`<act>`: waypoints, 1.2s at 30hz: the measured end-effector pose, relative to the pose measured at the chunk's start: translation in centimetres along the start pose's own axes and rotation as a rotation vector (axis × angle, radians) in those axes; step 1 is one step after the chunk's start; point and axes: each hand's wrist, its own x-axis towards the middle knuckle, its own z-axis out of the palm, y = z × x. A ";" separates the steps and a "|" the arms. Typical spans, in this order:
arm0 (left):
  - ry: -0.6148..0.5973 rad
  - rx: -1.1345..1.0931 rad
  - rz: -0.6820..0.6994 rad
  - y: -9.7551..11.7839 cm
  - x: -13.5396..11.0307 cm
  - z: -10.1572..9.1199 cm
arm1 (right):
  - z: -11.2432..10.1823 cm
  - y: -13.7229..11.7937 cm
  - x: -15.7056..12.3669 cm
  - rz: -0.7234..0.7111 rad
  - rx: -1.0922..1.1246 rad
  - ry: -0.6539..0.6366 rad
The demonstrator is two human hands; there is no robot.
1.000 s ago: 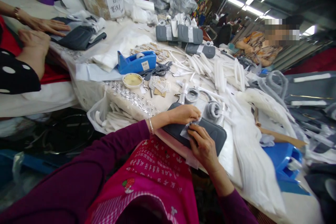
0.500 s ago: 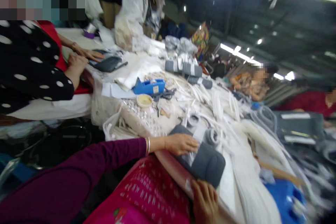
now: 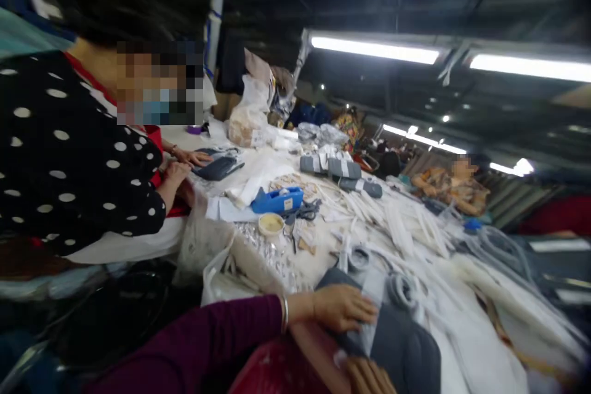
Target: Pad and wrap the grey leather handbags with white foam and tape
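My left hand (image 3: pixel 344 306) lies flat, fingers stretched out, on a dark grey padded piece (image 3: pixel 401 345) at the table's near edge. It presses down a clear plastic strip (image 3: pixel 372 295) that runs across the grey piece. Only the fingertips of my right hand (image 3: pixel 369 377) show at the bottom edge of the picture, close under the grey piece; what they do is cut off. My sleeve is dark purple, with a bracelet at the left wrist.
A person in a black dotted top (image 3: pixel 69 160) works at the table's left with both hands on a grey piece (image 3: pixel 219 166). A blue tape dispenser (image 3: pixel 277 200), a small round dish (image 3: pixel 270 223), scissors, white tubes (image 3: pixel 397 228) and grey rolled pieces (image 3: pixel 330 166) cover the table. Another person sits far right.
The view has tipped upward and is blurred. My right hand left the plastic strip on the grey piece and dropped to the bottom edge. My left hand stays flat on it.
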 end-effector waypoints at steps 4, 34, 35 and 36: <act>-0.025 -0.078 -0.004 0.0 0.4 -0.8 | -0.1 -3.5 -4.5 0.029 -0.221 -0.060; -0.111 0.155 0.181 1.2 -0.8 -0.9 | -1.7 -3.4 -3.4 0.477 0.112 0.201; -0.114 0.164 0.180 1.2 -0.6 -0.8 | -1.7 -3.4 -3.3 0.489 0.130 0.218; -0.117 0.174 0.180 1.2 -0.5 -0.8 | -1.8 -3.4 -3.2 0.494 0.140 0.231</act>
